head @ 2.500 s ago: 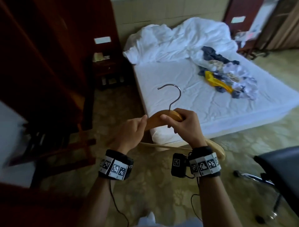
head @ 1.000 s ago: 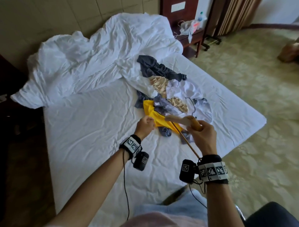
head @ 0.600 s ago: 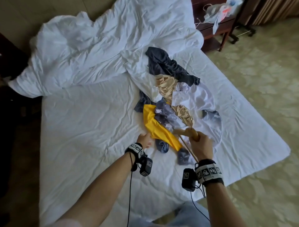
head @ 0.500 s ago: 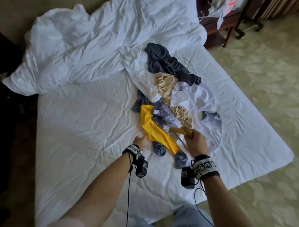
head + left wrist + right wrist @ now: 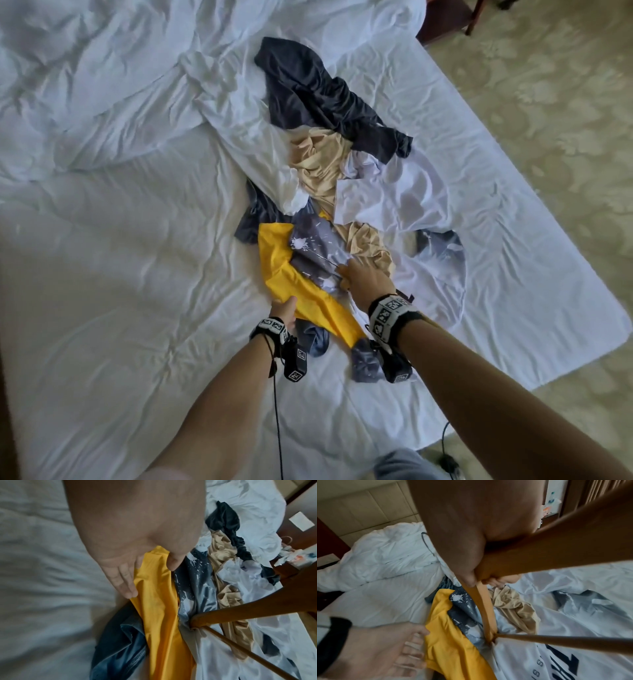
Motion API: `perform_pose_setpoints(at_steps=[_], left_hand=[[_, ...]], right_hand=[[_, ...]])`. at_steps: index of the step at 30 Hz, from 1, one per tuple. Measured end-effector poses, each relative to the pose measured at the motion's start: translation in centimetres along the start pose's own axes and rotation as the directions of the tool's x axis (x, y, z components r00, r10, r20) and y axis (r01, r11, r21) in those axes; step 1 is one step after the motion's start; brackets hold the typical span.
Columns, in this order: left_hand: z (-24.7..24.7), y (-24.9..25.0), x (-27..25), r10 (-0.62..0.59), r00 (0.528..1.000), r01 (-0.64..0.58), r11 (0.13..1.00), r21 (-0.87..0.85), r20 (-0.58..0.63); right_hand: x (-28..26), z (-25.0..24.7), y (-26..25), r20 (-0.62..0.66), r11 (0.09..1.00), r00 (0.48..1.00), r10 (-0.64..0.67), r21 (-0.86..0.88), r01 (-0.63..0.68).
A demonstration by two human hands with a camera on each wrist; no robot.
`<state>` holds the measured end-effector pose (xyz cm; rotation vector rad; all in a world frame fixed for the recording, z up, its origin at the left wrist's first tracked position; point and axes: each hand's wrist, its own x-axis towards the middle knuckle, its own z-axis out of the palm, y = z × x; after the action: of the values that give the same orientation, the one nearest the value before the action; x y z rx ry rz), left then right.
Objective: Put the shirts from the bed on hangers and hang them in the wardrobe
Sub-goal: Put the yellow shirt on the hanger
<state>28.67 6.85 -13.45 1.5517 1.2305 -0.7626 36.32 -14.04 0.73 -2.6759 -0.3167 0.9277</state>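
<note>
Head view shows our left hand (image 5: 283, 310) at the near edge of the yellow shirt (image 5: 301, 294), and the left wrist view makes the grip clear: the thumb (image 5: 175, 562) lies on top of the yellow cloth while the straight fingers (image 5: 123, 582) slip along and under its edge, so the fabric sits loosely between thumb and fingers rather than in a tight pinch. Our right hand (image 5: 364, 279) is closed firmly around the wooden hanger (image 5: 486, 609); in the right wrist view the fingers curl round the hanger's shoulder, one wooden arm runs down to the grey splatter-print shirt (image 5: 464, 614) and its tip presses into the cloth where the lower bar (image 5: 556, 641) joins it. The metal hook (image 5: 426, 543) shows past the hand, above the white duvet (image 5: 102, 85).

We see the shirts all lying in one rumpled heap on the bed (image 5: 120, 274): the yellow one nearest us, the splatter-print one partly over it, a tan shirt (image 5: 322, 161) beyond, a white shirt (image 5: 404, 198) with dark lettering to the right, and a dark grey shirt (image 5: 318, 92) farthest away.

Both our forearms reach forward and down over the mattress, wrists banded with marker cuffs, left hand low on the sheet, right hand raised slightly above the heap.
</note>
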Motion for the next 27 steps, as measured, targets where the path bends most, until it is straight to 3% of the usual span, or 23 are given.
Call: perform_pose_setpoints(at_steps=[5, 8, 14, 16, 21, 27], left_hand=[[0.6, 0.2, 2.1, -0.009, 0.993, 0.020, 0.996, -0.088, 0.119], [0.2, 0.1, 3.5, -0.052, 0.986, 0.087, 0.969, -0.233, 0.156], [-0.5, -0.6, 5.1, -0.137, 0.987, 0.160, 0.857, -0.491, 0.083], [-0.6, -1.4, 5.8, -0.131, 0.988, 0.152, 0.866, -0.476, 0.078], [-0.9, -1.4, 4.9, -0.052, 0.995, 0.073, 0.965, -0.251, 0.089], [-1.0, -0.6, 1.7, -0.010, 0.995, 0.027, 0.983, -0.183, 0.094]], right_hand=[[2.2, -0.7, -2.3, 0.008, 0.999, 1.000, 0.029, -0.037, -0.029], [2.4, 0.0, -3.3, -0.023, 0.997, 0.999, 0.039, -0.066, -0.041], [0.6, 3.7, -4.8, -0.001, 0.987, 0.999, 0.048, -0.155, -0.048], [-0.2, 5.0, -5.0, 0.004, 0.976, 0.999, 0.037, -0.214, -0.036], [-1.9, 5.6, -4.6, 0.036, 0.965, 0.998, -0.060, -0.252, 0.068], [-2.2, 4.9, -3.4, -0.017, 0.996, 0.999, 0.034, -0.085, -0.035]])
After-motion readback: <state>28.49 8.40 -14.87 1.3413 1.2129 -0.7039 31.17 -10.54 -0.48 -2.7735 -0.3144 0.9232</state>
